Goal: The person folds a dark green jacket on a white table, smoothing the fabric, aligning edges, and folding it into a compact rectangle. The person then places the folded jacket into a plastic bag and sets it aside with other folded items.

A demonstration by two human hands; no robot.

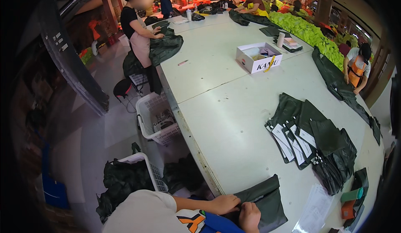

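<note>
A folded dark green garment [267, 206] lies at the near edge of the white table, in front of me. My left hand [226, 203] rests at its left side with curled fingers, pinching the fabric near the fold. Close beside it, my right hand [249, 216] is bent over the same garment, its fingers closed on the cloth. The fingertips nearly meet, and whatever small part lies between them is hidden. To the right is a pile of dark green garments [330, 139] with several white tags [298, 145] on top.
Printed sheets [313, 208], a green roll [352, 195] and an orange box [348, 210] sit at right. A white carton [259, 57] of small items stands farther back. White baskets [156, 124] flank the table's left edge. Co-workers [140, 32] handle dark garments around the table.
</note>
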